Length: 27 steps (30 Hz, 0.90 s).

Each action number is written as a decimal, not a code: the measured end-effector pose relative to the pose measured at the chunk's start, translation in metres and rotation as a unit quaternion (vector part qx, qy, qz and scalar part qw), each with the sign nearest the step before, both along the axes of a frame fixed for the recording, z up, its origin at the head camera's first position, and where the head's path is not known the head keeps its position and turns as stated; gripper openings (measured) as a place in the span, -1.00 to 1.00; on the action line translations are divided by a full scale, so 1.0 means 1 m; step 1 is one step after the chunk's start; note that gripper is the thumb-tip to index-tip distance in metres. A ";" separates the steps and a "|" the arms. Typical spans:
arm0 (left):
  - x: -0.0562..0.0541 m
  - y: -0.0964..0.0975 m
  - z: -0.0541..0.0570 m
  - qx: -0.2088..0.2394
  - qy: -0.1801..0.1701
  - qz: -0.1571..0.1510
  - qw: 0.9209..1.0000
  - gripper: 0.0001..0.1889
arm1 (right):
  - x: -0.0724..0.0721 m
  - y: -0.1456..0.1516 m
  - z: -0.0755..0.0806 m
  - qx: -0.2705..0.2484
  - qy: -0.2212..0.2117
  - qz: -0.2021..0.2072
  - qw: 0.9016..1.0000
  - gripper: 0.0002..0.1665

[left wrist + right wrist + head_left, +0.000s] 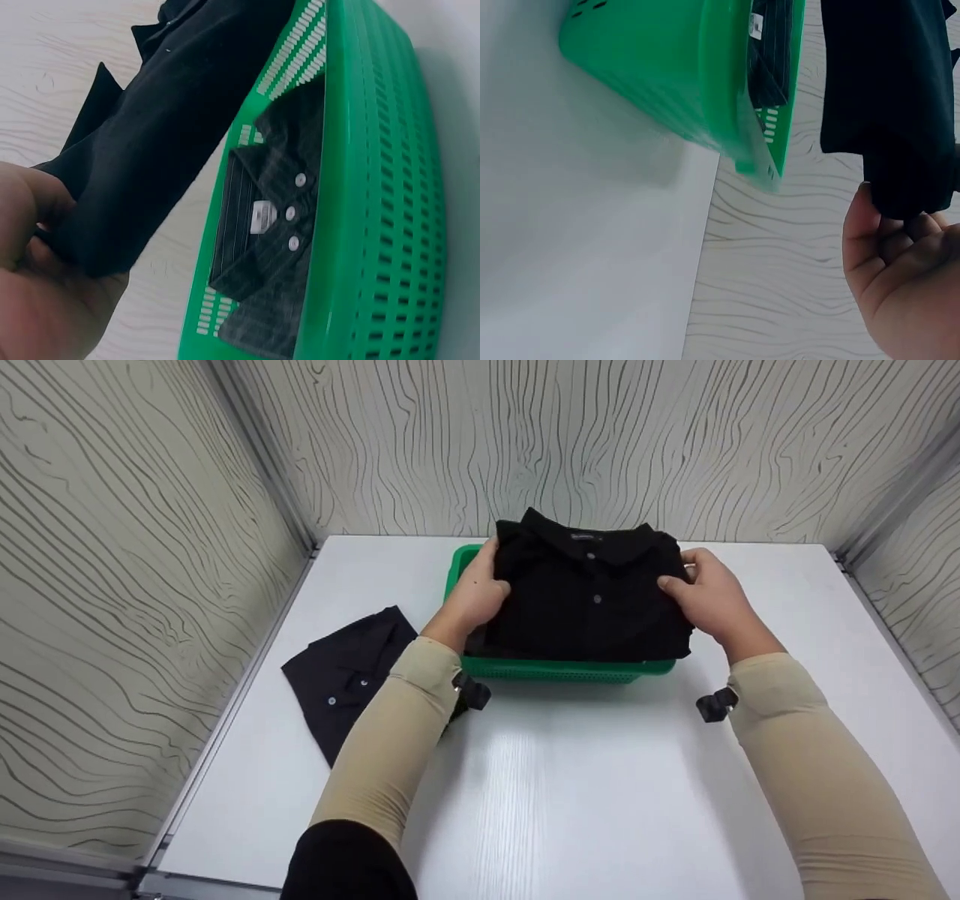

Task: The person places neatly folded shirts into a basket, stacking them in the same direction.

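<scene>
Between both hands hangs a folded black button-up shirt [585, 607], its collar toward the back wall. My left hand [478, 594] pinches its left edge, thumb on top. At the opposite edge, my right hand [709, 591] grips the cloth the same way. Below the shirt stands a green plastic basket [555, 669], mostly covered in the head view. The left wrist view shows the held shirt raised above the rim, and another dark folded shirt [277, 217] with white buttons and a label lying inside the basket.
A second dark folded shirt [352, 675] lies on the white table [570, 787] left of the basket, partly hidden by the left forearm. Wood-patterned panels [465, 442] enclose the back and sides.
</scene>
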<state>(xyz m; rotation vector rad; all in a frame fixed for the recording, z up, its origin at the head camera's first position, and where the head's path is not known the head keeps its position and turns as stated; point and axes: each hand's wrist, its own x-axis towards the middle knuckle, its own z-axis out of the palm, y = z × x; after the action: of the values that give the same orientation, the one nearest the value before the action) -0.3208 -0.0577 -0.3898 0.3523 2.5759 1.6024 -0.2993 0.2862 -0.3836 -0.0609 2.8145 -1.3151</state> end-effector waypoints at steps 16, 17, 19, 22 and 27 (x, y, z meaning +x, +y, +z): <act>-0.011 -0.024 -0.020 -0.061 0.024 0.022 0.998 -0.17 | -0.018 -0.034 -0.021 0.046 0.035 0.006 0.998 -0.36; -0.011 -0.024 -0.022 -0.064 0.022 0.023 0.997 -0.17 | -0.018 -0.035 -0.024 0.052 0.036 0.006 0.998 -0.35; -0.011 -0.025 -0.028 -0.074 0.021 0.023 0.997 -0.19 | -0.020 -0.038 -0.029 0.065 0.038 0.008 0.997 -0.33; -0.013 -0.025 -0.037 -0.097 0.018 0.027 0.995 -0.19 | -0.022 -0.040 -0.037 0.079 0.039 0.009 0.996 -0.31; -0.014 -0.024 -0.049 -0.129 0.024 0.026 0.991 -0.18 | -0.026 -0.041 -0.048 0.089 0.035 0.009 0.995 -0.30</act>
<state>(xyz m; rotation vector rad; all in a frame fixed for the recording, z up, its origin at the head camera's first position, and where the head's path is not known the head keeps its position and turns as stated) -0.3352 -0.0821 -0.4392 0.3067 2.8046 1.2654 -0.3254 0.2449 -0.4313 -0.1290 2.9688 -1.0725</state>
